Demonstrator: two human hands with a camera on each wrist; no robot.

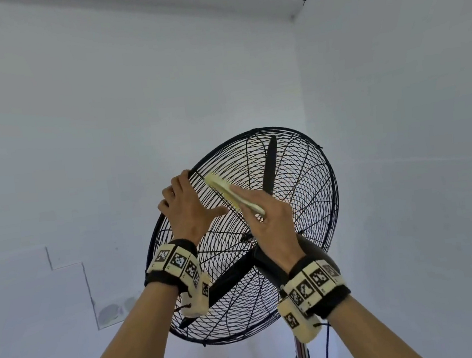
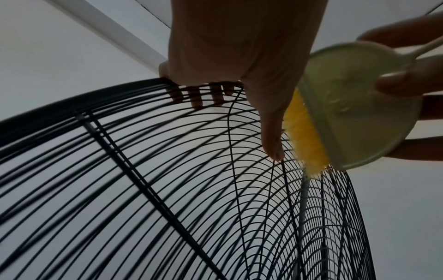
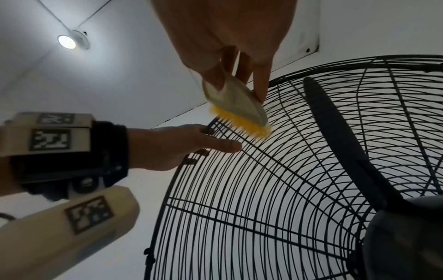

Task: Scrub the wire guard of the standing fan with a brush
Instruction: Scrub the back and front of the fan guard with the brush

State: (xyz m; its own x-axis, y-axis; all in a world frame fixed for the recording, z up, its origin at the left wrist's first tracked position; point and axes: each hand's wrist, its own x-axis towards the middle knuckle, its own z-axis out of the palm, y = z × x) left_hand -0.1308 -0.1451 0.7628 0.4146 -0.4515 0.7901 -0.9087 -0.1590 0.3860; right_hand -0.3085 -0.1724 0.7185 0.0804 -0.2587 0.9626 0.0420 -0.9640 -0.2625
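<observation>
A black standing fan with a round wire guard (image 1: 295, 189) fills the middle of the head view, tilted up. My left hand (image 1: 186, 206) grips the guard's upper left rim, fingers hooked over the edge (image 2: 201, 98), thumb lying along the wires. My right hand (image 1: 268, 219) holds a pale brush (image 1: 232, 192) with yellow bristles (image 3: 242, 123). The bristles press on the wires near the upper left rim, just right of the left thumb. In the left wrist view the brush back (image 2: 354, 106) sits beside the thumb. Dark blades (image 3: 335, 136) show behind the wires.
The fan's motor housing (image 1: 313, 249) and chrome pole (image 1: 301, 351) stand below my right wrist, with a blue cable (image 1: 327, 342) beside the pole. White walls meet in a corner behind the fan. A ceiling lamp (image 3: 68, 41) glows overhead.
</observation>
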